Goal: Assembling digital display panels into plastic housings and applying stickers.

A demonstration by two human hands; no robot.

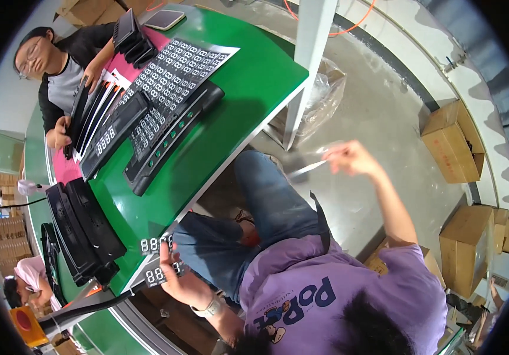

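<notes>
Beside the table's near edge, my left hand [177,283] grips black digit stickers [159,274] printed with white segment numerals. One piece shows above its fingers and another below. Out to the right, away from the table, my right hand [352,158] is closed in a pinch on a thin pale film strip [309,170], which is smeared by motion. On the table lies a large sheet of similar digit stickers [198,62]. Against it rests a long black housing with green buttons [174,137]. Another black housing [112,137] with a digit panel lies to its left.
Across the green table [266,77], a co-worker [65,77] handles black parts over a pink mat [67,168]. Black housings [86,231] are stacked at the near left corner. A white post [310,65] stands at the table's right. Cardboard boxes [452,142] sit on the floor.
</notes>
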